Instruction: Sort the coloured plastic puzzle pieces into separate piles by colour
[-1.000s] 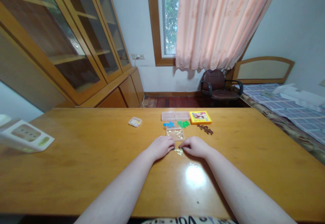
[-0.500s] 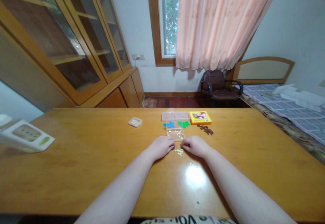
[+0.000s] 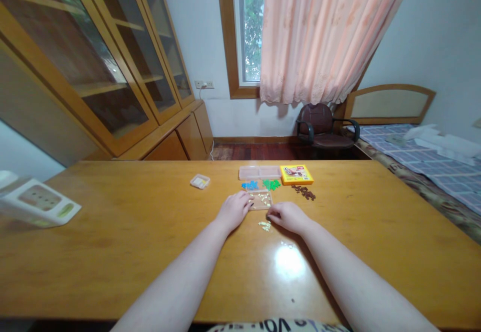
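Observation:
A small clear tray [image 3: 267,207] holds several scattered pale-yellow pieces. My left hand [image 3: 235,210] lies over the tray's left side, fingers a little apart and reaching inside the rim; I see nothing held in it. Just below the tray's right corner rests my right hand [image 3: 288,215], with thumb and fingertips pressed together. Whatever is between them is too small to make out. A little pile of pale-yellow pieces [image 3: 265,225] lies on the wooden table [image 3: 150,257], left of and below my right fingertips.
Behind the tray are blue pieces [image 3: 250,185], green pieces [image 3: 272,184] and a longer clear tray [image 3: 259,173]. To the right sit a yellow box [image 3: 296,174] and brown pieces [image 3: 305,192]. A small clear box [image 3: 200,181] and a white container [image 3: 41,201] stand leftward.
My left hand has moved up and slightly left, from beside the loose pile to the tray's left side. My right hand has barely moved.

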A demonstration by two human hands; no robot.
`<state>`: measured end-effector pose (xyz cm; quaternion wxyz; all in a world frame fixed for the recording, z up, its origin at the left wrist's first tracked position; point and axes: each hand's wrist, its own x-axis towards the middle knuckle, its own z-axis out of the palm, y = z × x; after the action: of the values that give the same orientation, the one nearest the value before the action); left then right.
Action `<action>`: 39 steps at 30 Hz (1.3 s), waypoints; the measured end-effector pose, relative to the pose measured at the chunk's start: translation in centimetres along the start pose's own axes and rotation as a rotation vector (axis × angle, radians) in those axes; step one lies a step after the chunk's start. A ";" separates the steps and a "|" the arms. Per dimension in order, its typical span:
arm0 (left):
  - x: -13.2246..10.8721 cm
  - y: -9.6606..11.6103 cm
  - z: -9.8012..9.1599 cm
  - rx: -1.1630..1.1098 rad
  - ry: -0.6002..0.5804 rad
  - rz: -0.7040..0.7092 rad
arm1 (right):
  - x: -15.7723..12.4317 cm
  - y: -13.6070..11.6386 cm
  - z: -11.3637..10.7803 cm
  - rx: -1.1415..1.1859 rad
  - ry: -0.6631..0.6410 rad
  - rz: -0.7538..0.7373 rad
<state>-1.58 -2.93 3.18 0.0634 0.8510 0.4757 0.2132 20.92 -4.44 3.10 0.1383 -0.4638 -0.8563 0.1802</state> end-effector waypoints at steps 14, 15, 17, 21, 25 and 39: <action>-0.5 1.5 -0.4 0.026 -0.322 0.284 | -0.2 0.8 0.2 0.012 -0.013 -0.028; -0.5 1.5 -0.3 0.029 -0.320 0.275 | -0.1 0.8 0.2 0.001 -0.016 -0.028; -0.4 1.5 -0.2 0.031 -0.315 0.265 | -0.1 0.7 0.3 -0.025 -0.022 -0.019; -0.4 1.3 -0.1 0.038 -0.304 0.257 | 0.0 0.3 0.2 -0.078 -0.020 0.005; -0.4 1.1 -0.2 0.018 -0.263 0.225 | 0.0 0.3 0.1 -0.059 0.032 -0.008; -0.3 1.3 -0.4 0.045 -0.296 0.191 | -0.1 0.4 -0.2 -0.106 -0.018 -0.001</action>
<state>-0.92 -3.93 3.81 0.0931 0.9156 0.3829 0.0799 21.31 -4.27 3.07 0.1060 -0.4686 -0.8660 0.1385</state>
